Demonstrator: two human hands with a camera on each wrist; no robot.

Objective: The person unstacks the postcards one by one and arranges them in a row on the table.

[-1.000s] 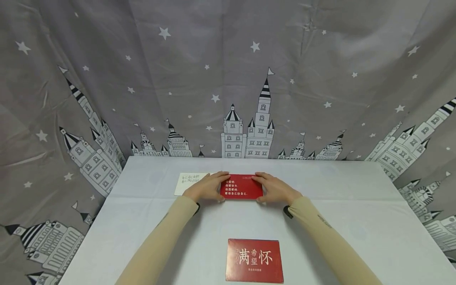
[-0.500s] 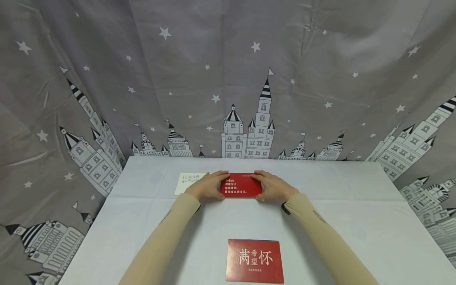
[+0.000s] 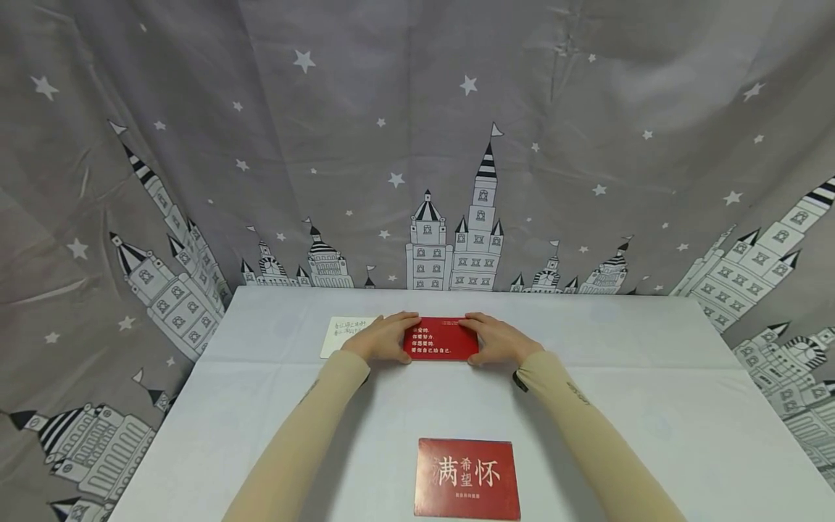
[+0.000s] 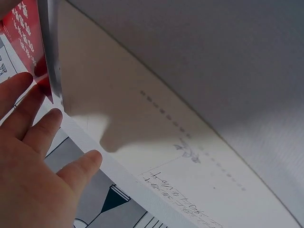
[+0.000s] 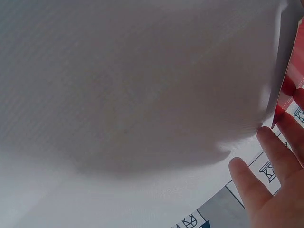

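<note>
A red card with lines of white characters is held between both hands near the far side of the table. My left hand grips its left edge, thumb at the near corner and fingers at the far one. On the opposite edge, my right hand holds it the same way. In both wrist views the red card stands a little off the white cloth. A cream card with handwriting lies to the left, partly hidden by the left hand. Its drawing and dotted line show in the left wrist view.
A second red card, with large pale characters, lies flat near the front between the forearms. White cloth covers the table. Behind it hangs a grey curtain printed with castles and stars.
Both hands have shifted the red card very slightly toward the far edge, and the right forearm has drawn a little inward. The cream card and front red card stay put.
</note>
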